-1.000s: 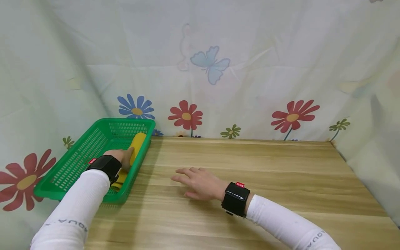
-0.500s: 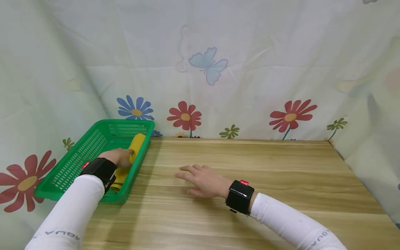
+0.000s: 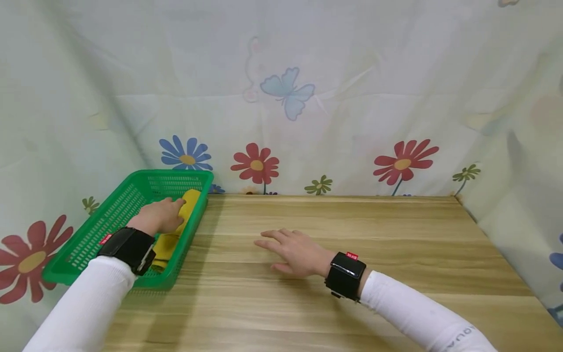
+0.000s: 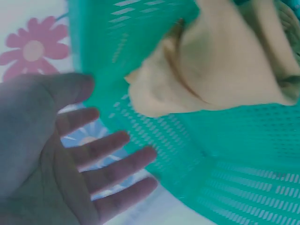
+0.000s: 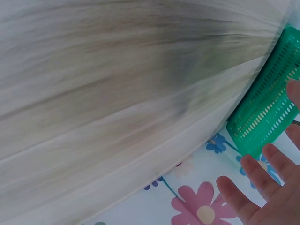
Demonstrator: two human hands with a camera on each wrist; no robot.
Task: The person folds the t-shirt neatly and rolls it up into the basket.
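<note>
A green plastic basket with slotted walls stands on the left of the table. Along its right side lies yellow cloth, rolled or folded; in the left wrist view the cloth looks pale and bunched, with folds. My left hand is over the basket beside the cloth. Its fingers are spread and straight in the left wrist view, apart from the cloth and holding nothing. Over the middle of the table my right hand hovers with loosely extended fingers and nothing in them.
The wood-grain table stretches to the right of the basket. A pale curtain printed with flowers and a butterfly encloses the back and both sides. The basket's left rim is close to the curtain.
My left hand has let go of the cloth and drawn back up and to the left. The cloth stays in the basket. My right hand has shifted slightly right.
</note>
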